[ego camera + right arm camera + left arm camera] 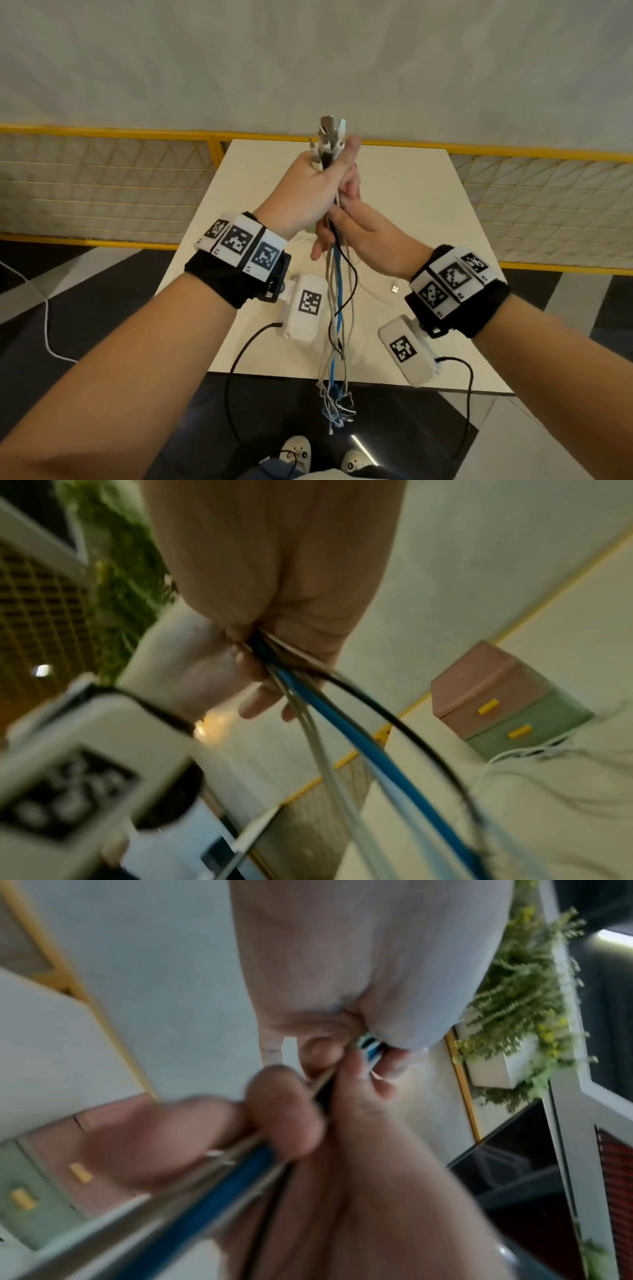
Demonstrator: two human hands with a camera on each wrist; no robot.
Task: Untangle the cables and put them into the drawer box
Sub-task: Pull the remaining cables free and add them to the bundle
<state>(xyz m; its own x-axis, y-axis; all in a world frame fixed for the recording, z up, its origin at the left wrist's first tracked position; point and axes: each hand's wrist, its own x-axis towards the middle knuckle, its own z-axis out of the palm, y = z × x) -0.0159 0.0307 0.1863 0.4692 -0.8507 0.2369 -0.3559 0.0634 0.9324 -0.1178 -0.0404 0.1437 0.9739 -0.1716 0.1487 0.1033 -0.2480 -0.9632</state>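
My left hand [308,192] clenched round the cables [337,308] at frame centre, my right hand [356,226] pinching them just below, drawer box [507,696] at right.

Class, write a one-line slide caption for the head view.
Left hand grips the cable bundle by its plugs; right hand holds the hanging strands above the table.

Indoor data-recording area, sectioned off. A white table [411,205] stands against a yellow-framed mesh fence [102,178]; beyond the fence, a plain pale wall [308,51]. Planter greenery [520,993] nearby.
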